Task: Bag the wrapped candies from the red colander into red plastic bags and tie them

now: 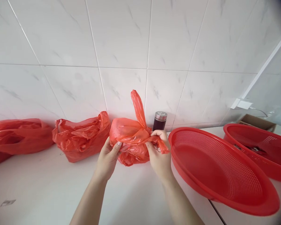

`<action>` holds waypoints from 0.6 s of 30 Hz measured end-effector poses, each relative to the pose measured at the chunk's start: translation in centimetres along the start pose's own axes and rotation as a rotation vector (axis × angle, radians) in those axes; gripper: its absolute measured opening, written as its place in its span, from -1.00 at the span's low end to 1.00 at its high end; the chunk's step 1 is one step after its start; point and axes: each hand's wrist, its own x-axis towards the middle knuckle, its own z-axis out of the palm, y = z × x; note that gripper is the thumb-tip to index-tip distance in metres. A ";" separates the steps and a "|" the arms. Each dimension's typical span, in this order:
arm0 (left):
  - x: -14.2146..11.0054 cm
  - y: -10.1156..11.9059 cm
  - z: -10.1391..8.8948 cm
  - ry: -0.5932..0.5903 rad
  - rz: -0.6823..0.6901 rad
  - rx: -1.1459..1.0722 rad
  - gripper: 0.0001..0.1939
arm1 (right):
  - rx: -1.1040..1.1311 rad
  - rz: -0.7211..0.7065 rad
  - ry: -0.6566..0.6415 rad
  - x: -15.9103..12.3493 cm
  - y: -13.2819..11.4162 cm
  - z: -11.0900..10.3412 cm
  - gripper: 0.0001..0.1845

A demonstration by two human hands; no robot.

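Your left fingers cup a red plastic bag above the white tabletop; your right fingers pinch its twisted end.

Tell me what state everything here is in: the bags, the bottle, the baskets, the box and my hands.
Held bag: bulging, gathered, one end sticking up
Left hand: gripping the bag's side
Right hand: pinching its other end
Middle bag: crumpled, filled out
Left bag: slumped
Bottle: upright, lid on
Near basket: open side up
Far basket: small dark item inside
Box: open
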 end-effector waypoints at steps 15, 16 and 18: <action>-0.7 -1.2 2.3 0.047 -0.160 -0.184 -0.54 | 0.181 0.233 -0.340 0.3 -0.7 -0.4 -0.72; -0.5 -1.2 2.2 0.072 -0.168 -0.226 -0.54 | 0.165 0.222 -0.385 0.4 -0.8 -0.7 -0.68; -0.3 -1.3 2.0 0.090 -0.188 -0.281 -0.52 | 0.165 0.199 -0.381 0.7 -0.9 -1.1 -0.67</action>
